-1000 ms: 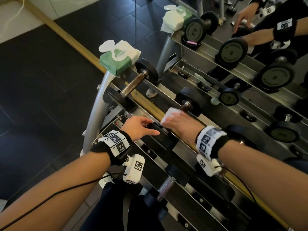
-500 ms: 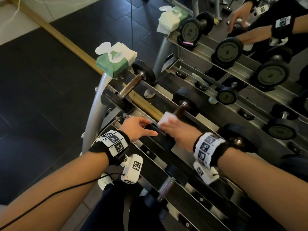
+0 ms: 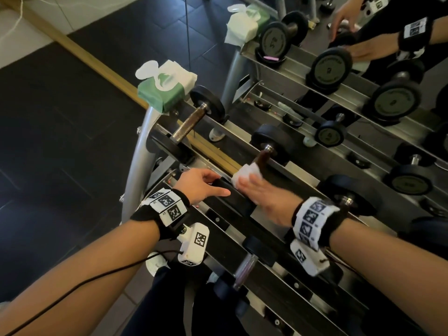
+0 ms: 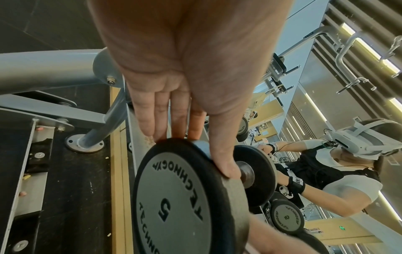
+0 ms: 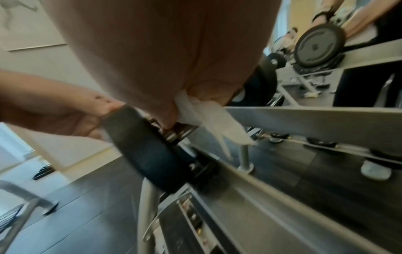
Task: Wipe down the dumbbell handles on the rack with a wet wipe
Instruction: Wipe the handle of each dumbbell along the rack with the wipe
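A black dumbbell lies across the rack's upper rails. My left hand (image 3: pixel 201 183) grips its near plate (image 3: pixel 230 195), marked 5 in the left wrist view (image 4: pixel 178 206), with the fingers (image 4: pixel 161 120) over the rim and the thumb on the inner edge. My right hand (image 3: pixel 261 190) holds a white wet wipe (image 3: pixel 244 174) wrapped round the brown handle (image 3: pixel 263 157), close to the near plate. The handle's far end and the far plate (image 3: pixel 271 139) are uncovered. In the right wrist view the wipe (image 5: pixel 208 116) hangs from my fingers over the handle (image 5: pixel 182 128).
A green pack of wipes (image 3: pixel 167 88) sits on the rack's left post (image 3: pixel 140 166), beside another dumbbell (image 3: pixel 189 128). A small dumbbell (image 3: pixel 244 267) lies on the lower tier, and one more plate (image 3: pixel 349 197) sits right of my right wrist. A mirror behind repeats the rack.
My right hand has slid the wipe along the handle toward me, away from the far plate, baring more of the brown handle. My left hand has stayed on the near plate.
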`<state>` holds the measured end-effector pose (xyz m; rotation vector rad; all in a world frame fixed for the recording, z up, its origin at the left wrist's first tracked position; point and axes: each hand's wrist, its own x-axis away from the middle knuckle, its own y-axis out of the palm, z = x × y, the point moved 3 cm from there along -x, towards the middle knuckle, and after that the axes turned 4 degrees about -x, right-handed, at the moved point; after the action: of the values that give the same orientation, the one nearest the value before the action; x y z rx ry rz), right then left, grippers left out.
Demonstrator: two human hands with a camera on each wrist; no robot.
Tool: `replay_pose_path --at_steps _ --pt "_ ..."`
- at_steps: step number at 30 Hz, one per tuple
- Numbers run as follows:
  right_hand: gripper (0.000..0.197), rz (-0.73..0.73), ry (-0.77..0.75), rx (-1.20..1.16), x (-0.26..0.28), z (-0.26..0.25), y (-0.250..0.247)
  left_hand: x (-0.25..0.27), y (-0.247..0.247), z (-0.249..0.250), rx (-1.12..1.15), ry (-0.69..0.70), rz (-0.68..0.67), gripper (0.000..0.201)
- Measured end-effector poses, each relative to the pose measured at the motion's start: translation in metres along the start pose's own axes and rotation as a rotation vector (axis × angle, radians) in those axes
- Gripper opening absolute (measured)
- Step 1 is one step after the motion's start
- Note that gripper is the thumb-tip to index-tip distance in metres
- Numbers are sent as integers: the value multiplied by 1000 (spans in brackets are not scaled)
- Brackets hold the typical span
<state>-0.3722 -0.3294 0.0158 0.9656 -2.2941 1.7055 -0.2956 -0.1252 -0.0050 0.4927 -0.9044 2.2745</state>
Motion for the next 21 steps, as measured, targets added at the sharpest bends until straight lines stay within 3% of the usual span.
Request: replay_pose_path --at_steps 3,5,8,12,15,18,21 --pt "97 -123 11 40 1 7 5 -2 1 0 -17 3 -3 59" --pt "87 -47 67 4 -8 17 -9 -3 0 0 -30 1 -3 57" --pt "78 7 289 -162 -18 38 -35 -5 1 0 -45 -6 -11 57" --pt "71 -3 206 -170 -18 17 -32 -6 1 -1 -57 -6 -4 57" --pt "77 -170 102 -113 -10 -10 -2 -5 2 -1 -64 3 7 58" --pt "97 -162 142 -206 0 -8 3 -4 2 -1 -60 5 -2 60" --pt "87 -99 254 -364 6 -4 1 -3 3 -2 -49 3 -13 61"
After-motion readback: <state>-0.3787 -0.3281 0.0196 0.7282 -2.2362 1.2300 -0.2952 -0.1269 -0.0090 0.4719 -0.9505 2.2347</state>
